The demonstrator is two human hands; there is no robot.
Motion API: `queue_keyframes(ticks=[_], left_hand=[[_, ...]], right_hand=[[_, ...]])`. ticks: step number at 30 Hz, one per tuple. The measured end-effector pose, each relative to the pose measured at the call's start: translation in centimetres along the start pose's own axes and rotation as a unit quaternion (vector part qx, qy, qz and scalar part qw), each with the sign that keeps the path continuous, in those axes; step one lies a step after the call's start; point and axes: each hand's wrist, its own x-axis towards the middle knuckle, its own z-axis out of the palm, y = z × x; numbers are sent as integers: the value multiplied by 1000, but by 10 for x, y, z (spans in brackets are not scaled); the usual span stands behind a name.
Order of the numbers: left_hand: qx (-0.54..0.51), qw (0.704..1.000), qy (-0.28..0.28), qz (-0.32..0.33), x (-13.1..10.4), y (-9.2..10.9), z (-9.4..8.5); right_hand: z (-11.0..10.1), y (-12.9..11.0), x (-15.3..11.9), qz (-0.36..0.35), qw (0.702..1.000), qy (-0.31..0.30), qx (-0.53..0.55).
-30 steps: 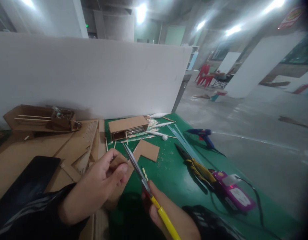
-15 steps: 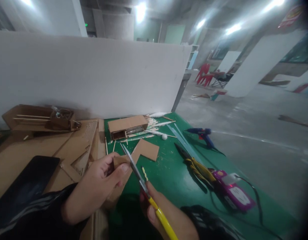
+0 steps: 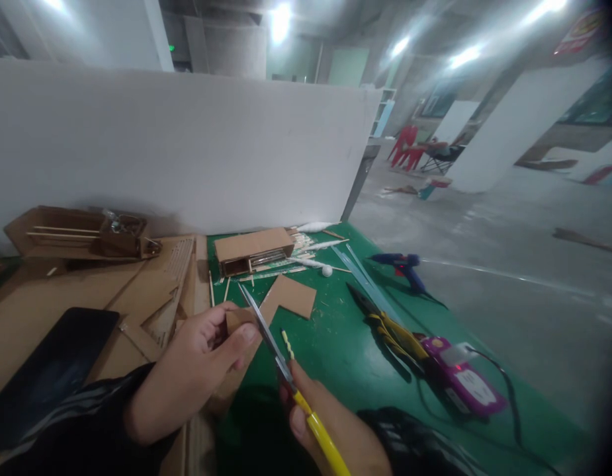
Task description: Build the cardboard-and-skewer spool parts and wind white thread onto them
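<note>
One cardboard piece (image 3: 239,320), pinched by the left hand (image 3: 194,367), has neared scissors (image 3: 284,372) the right hand (image 3: 337,415) grips.

Long black sleeves (image 3: 107,423) with thin pale-grey stripes (image 3: 62,411) run down to bare hands (image 3: 199,363).

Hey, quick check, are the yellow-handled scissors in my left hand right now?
No, the yellow-handled scissors are in your right hand, while your left hand holds a small piece of cardboard.
</note>
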Motion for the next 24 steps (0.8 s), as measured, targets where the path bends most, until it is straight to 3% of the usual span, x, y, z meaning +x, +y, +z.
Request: queue_keyframes(ticks=[2,8,14,24], left_hand=[[-6,1000,0,-3,1,0,0],[-37,999,1,4,0,4,2],[-5,999,23,28,-1,7,1],[38,998,18,51,-1,6,-3]], right_hand=[[-2,-6,1,-6,1000,-27,2],[-2,-20,6,-8,1000,-27,-9],[-6,-22,7,0,998,-54,-20],[-5,-24,7,22,999,-37,-22]])
